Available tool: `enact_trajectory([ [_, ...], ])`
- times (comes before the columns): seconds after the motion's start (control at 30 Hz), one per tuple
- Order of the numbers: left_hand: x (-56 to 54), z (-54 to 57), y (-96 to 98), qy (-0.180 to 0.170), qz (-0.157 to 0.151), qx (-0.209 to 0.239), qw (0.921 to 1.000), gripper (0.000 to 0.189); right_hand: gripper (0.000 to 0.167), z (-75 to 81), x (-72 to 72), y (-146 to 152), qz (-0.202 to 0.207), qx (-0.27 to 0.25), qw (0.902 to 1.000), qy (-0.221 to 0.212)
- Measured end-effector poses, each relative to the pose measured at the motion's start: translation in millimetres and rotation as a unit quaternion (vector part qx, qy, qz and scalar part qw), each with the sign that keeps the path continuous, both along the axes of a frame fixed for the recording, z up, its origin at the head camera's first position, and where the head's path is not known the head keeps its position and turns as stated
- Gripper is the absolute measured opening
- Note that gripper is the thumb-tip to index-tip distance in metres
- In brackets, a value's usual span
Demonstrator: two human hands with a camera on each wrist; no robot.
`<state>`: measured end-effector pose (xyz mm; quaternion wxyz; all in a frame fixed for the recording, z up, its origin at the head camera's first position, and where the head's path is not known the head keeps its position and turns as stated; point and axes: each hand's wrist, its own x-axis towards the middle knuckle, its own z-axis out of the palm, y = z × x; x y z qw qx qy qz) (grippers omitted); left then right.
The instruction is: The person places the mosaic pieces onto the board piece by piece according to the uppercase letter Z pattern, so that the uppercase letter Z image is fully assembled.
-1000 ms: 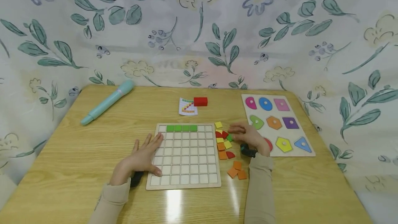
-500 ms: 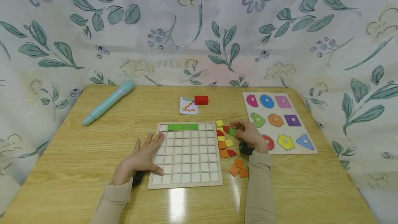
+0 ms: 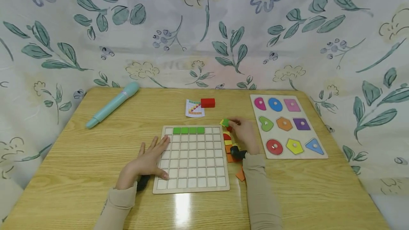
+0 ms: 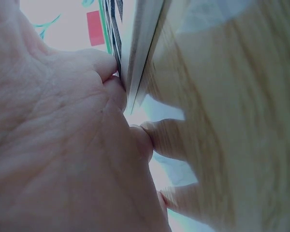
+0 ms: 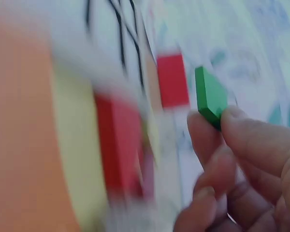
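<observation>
We're counting four green tiles (image 3: pixel 185 130) in one grid board's (image 3: pixel 191 154) top row. Right hand (image 3: pixel 244 133) is pinching a fifth green tile (image 3: pixel 225 122) near the board's far right corner. Left hand (image 3: pixel 147 163) is resting, fingers spread, on the left edge. One card (image 3: pixel 195 110), one red block (image 3: pixel 208 103), one teal stick (image 3: pixel 113 105) and one nine-shape board (image 3: pixel 282 135) are sharing the surface (image 3: pixel 80 166). Right arm (image 3: pixel 262 191) is partly covering loose tiles (image 3: pixel 228 142); we're not getting their full count.
</observation>
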<state>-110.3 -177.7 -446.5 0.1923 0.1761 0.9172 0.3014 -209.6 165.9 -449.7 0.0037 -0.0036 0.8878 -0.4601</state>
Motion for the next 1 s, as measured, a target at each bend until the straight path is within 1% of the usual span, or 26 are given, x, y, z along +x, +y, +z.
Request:
enact_trajectory([
  [0.07,0.1,0.0,0.1,0.002,-0.001,0.001,1.0000,0.132,0.022,0.2,0.2,-14,0.012,-0.019,0.9998,0.002],
  [0.13,0.2,0.2,0.5,0.002,-0.002,0.002,1.0000,0.131,0.018,0.4,1.0,-27,0.025,-0.026,0.9994,-0.003],
  [0.23,0.5,0.3,1.4,0.001,-0.004,0.003,1.0000,0.131,0.012,-1.9,2.5,-41,0.041,0.010,0.9991,-0.001],
  [0.33,0.8,-0.1,2.1,-0.001,-0.005,0.004,1.0000,0.131,0.009,-3.8,4.3,-50,0.052,0.025,0.9983,-0.002],
  [0.43,1.1,0.2,1.8,-0.003,-0.003,0.003,1.0000,0.131,0.008,-4.7,5.0,-54,0.068,0.041,0.9968,0.002],
  [0.53,0.9,0.6,1.0,-0.002,0.000,0.004,1.0000,0.131,0.012,-5.3,4.7,-54,0.086,0.052,0.9950,0.003],
  [0.6,0.9,1.0,0.4,-0.002,0.000,0.006,1.0000,0.131,0.015,-5.9,3.8,-53,0.091,0.045,0.9948,0.001],
  [0.7,1.4,0.8,0.1,-0.004,0.001,0.004,1.0000,0.132,0.021,-5.6,2.6,-51,0.090,0.020,0.9958,0.000],
  [0.73,1.7,1.0,0.0,-0.004,0.001,0.004,1.0000,0.132,0.023,-5.0,2.5,-50,0.091,0.021,0.9957,-0.003],
  [0.8,2.2,1.1,-0.2,-0.004,0.002,0.005,1.0000,0.132,0.026,-3.4,2.9,-50,0.106,0.043,0.9934,-0.006],
  [0.9,2.4,2.0,0.0,-0.005,0.003,0.005,1.0000,0.132,0.024,-1.6,4.3,-53,0.127,0.076,0.9887,-0.024],
  [1.0,2.2,3.1,0.9,-0.007,0.003,0.005,1.0000,0.131,0.020,-1.9,4.3,-55,0.122,0.080,0.9890,-0.026],
])
